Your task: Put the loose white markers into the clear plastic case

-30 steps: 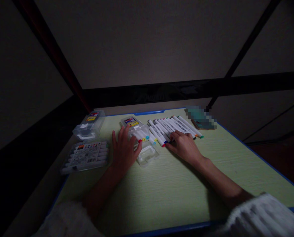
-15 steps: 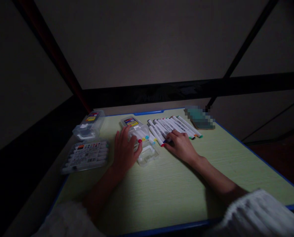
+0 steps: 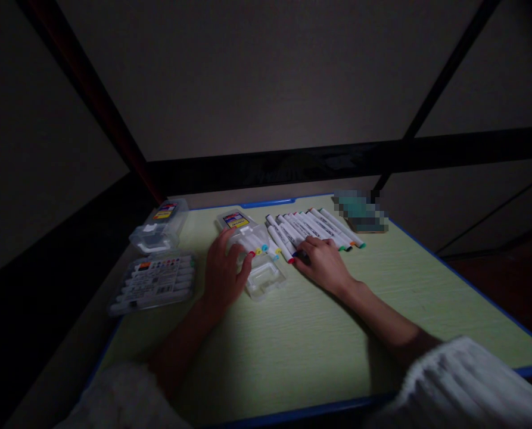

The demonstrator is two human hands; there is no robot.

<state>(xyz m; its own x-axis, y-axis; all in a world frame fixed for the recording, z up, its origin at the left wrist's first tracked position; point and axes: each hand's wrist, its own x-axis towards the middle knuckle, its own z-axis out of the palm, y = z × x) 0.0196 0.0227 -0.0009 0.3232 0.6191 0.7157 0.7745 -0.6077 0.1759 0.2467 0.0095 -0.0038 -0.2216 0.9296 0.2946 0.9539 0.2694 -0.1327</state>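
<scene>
My left hand point(image 3: 222, 271), fingers apart, rests at the left side of a clear plastic marker case point(image 3: 235, 220) with a yellow and blue label. The case's clear lid point(image 3: 266, 279) lies open toward me. Several white markers with red, yellow and blue ends point(image 3: 257, 249) stick out of its near end. To the right, a row of white markers point(image 3: 308, 229) lies side by side on the table. My right hand point(image 3: 326, 262) is curled over their near ends, thumb and fingers closed about a dark-ended marker point(image 3: 295, 254); its fingertips are partly hidden.
At the left, a closed clear case point(image 3: 161, 223) stands behind another clear case filled with markers point(image 3: 154, 283). A flat green object point(image 3: 361, 213), partly pixelated, lies at the back right. The pale green table point(image 3: 292, 351) has a blue edge, with a wall behind.
My left hand's fingers have drawn in slightly and the thumb has shifted a little left. The right hand stays over the marker row, and the view has shifted slightly.
</scene>
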